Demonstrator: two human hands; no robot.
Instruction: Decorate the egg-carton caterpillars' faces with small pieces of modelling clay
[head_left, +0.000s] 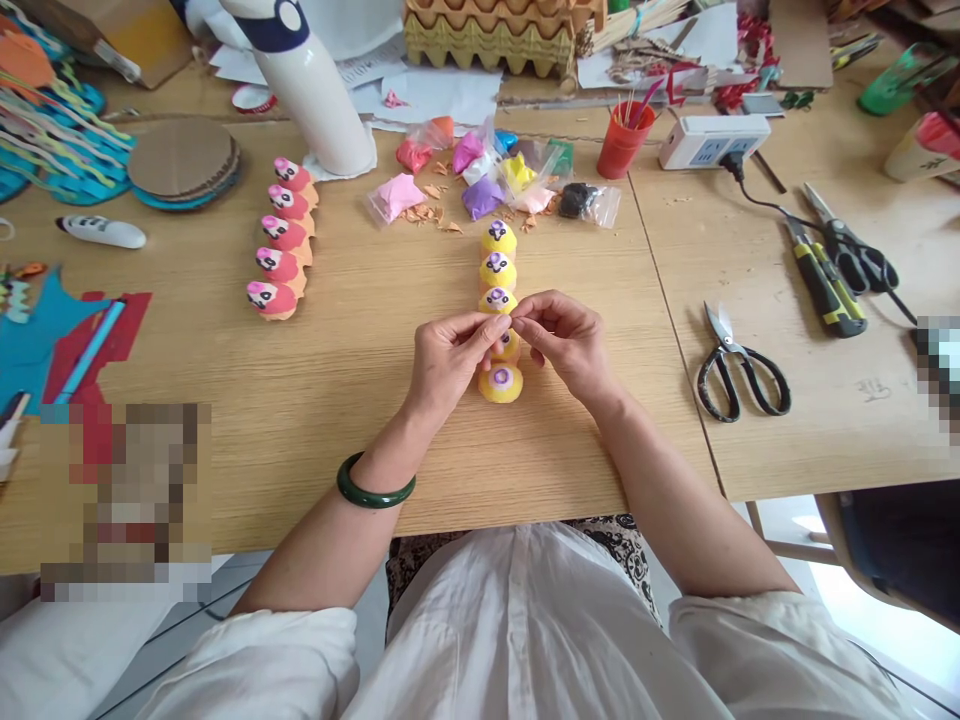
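A strip of egg-carton cups (500, 384) coated in yellow clay runs away from me on the table. Its cups carry purple rings, and several have small black pieces. Over its nearer half, my left hand (448, 362) and my right hand (574, 350) meet fingertip to fingertip. Both are closed in a pinch. Whatever lies between the fingertips is too small to make out. My fingers partly hide the cups beneath them. Beyond the strip lie bags of coloured clay, including a purple one (484, 198) and a black one (579, 199).
A similar red strip (283, 233) lies to the left, near a white bottle (319, 100). On the right are black-handled scissors (739, 370), yellow-black cutters (821, 280) and a power strip (712, 141). A red cup (624, 145) stands beyond the bags. Stacked egg trays (491, 45) are at the back.
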